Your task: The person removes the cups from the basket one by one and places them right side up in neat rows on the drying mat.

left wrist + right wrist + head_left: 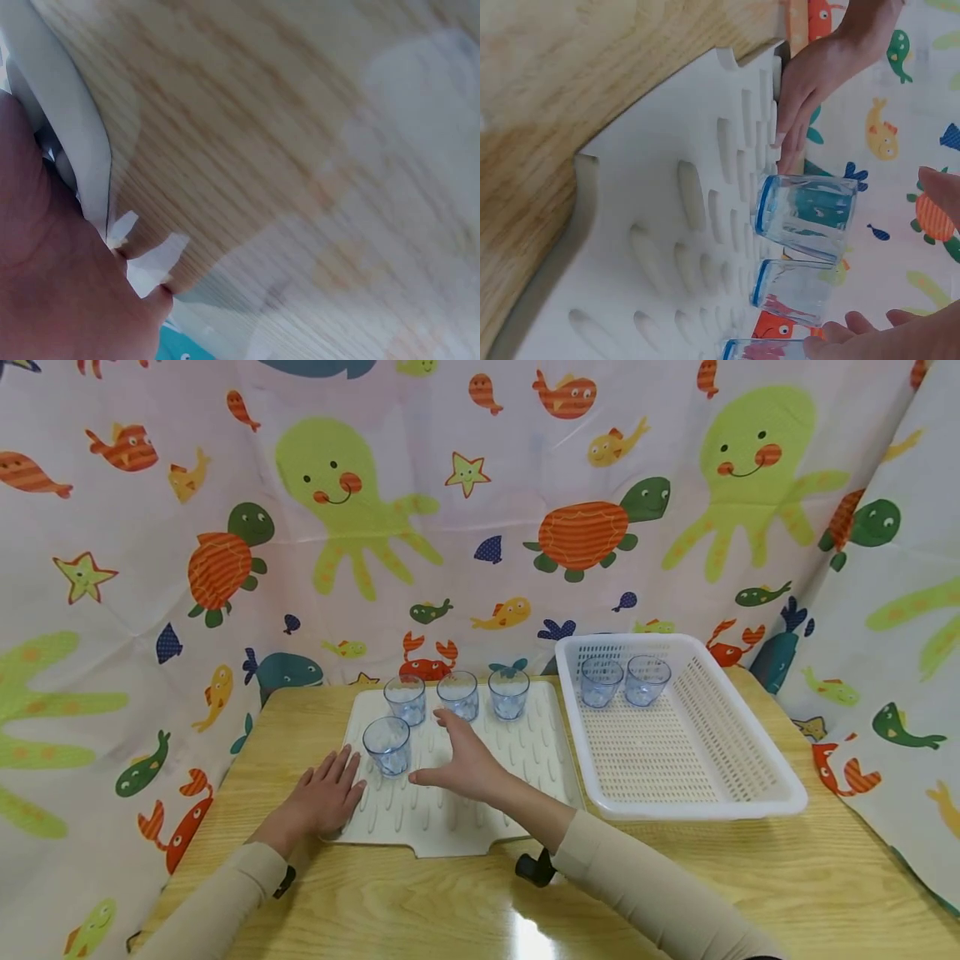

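Note:
Four clear bluish glasses stand on a white ridged board (525, 760): a near-left one (387, 747) and three in a row behind, one being the middle glass (458, 695). My right hand (472, 764) hovers just right of the near-left glass, thumb and fingers spread wide, holding nothing. In the right wrist view, fingers (885, 337) show beside glasses (806, 214) on the board (652, 225). My left hand (326, 793) rests on the board's left edge, fingers extended; in the left wrist view the hand (67, 277) lies against the board's rim (71, 112).
A white plastic basket (675, 810) on the right holds two similar glasses, a left one (601, 683) and a right one (647, 681). A small black object (535, 868) is by the board's front edge on the wooden table (420, 910). A sea-animal curtain (450, 585) hangs behind and at both sides.

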`<state>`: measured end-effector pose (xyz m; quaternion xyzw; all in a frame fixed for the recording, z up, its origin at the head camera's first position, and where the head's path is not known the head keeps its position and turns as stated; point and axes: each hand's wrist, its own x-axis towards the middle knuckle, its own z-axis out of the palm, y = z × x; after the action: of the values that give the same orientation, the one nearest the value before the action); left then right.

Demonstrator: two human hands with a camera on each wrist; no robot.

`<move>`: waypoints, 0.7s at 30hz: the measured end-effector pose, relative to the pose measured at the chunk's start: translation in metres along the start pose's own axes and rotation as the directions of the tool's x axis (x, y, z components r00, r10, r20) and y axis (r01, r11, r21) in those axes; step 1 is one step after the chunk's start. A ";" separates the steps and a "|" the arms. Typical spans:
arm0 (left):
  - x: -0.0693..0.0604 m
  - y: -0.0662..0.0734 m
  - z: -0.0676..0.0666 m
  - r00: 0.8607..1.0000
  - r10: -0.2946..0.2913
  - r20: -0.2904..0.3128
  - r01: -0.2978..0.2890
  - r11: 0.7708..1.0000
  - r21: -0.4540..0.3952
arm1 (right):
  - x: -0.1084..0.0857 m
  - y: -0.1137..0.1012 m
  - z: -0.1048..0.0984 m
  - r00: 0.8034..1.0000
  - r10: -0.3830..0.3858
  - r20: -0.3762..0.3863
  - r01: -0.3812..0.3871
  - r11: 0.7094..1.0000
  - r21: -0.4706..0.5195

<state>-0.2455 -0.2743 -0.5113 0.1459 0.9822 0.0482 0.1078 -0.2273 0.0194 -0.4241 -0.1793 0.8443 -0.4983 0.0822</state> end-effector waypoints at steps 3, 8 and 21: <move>0.002 -0.002 0.001 1.000 -0.006 0.019 0.006 1.000 -0.006 | -0.011 -0.004 -0.006 1.000 -0.006 0.011 0.006 1.000 -0.008; 0.003 -0.003 0.000 1.000 -0.004 0.026 0.004 1.000 -0.005 | -0.026 -0.009 -0.016 0.998 -0.043 0.041 0.044 0.999 -0.017; -0.011 0.020 -0.022 0.997 -0.032 0.069 0.034 0.999 -0.028 | -0.056 -0.012 -0.057 0.997 -0.016 0.078 0.023 0.996 -0.085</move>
<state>-0.2347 -0.2600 -0.4848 0.1295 0.9794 0.0555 0.1444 -0.1912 0.0821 -0.3875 -0.2101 0.8593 -0.4551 0.1020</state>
